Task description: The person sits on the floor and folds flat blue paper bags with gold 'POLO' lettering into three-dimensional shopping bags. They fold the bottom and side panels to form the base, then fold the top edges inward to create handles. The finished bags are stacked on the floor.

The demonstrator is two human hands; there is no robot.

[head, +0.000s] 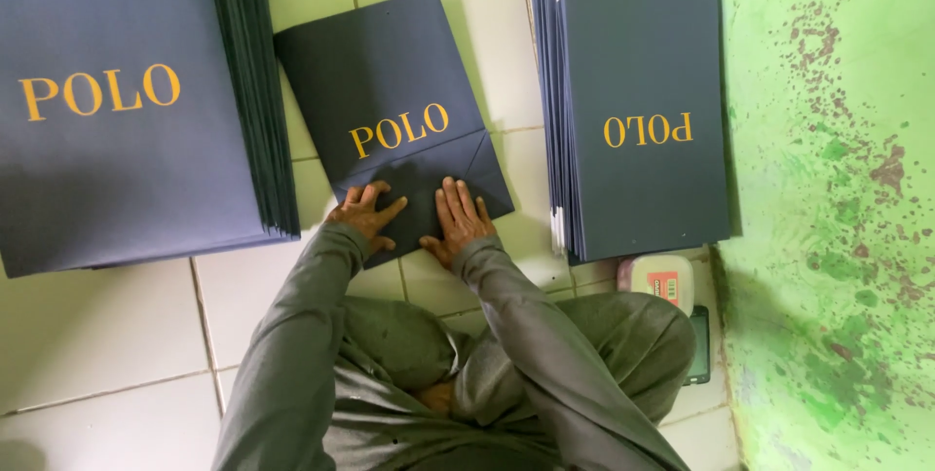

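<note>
Your left hand (pixel 365 218) lies flat, fingers spread, on the near edge of the bag (pixel 390 115), a dark blue flat paper one with gold lettering, lying on the tile floor (pixel 117 335) straight in front of your knees. Your right hand (pixel 458 223) lies flat beside it, fingers together and pointing away from you, pressing the bag's folded bottom, where a slanted crease shows. Neither hand closes round anything; both are open, palms down, touching the paper only. The two hands are near each other but apart, with a strip of bag between them. The bag sits slightly turned, its far corner pointing toward the gap between the two stacks. To your left is the left stack (pixel 127 111), a tall pile of the same blue bags, lettering upright to you, its edge just beside the bag without clearly touching it. To your right is the right stack (pixel 643 101), with lettering upside down to you and pointed white flaps at its far end. Past that is a green wall (pixel 838 188), flecked with brown. At the right stack's near end, a small white and red box (pixel 662 281) sits on the floor, and a dark phone (pixel 699 344) lies close to your right knee. Grey sleeves cover both your arms.
</note>
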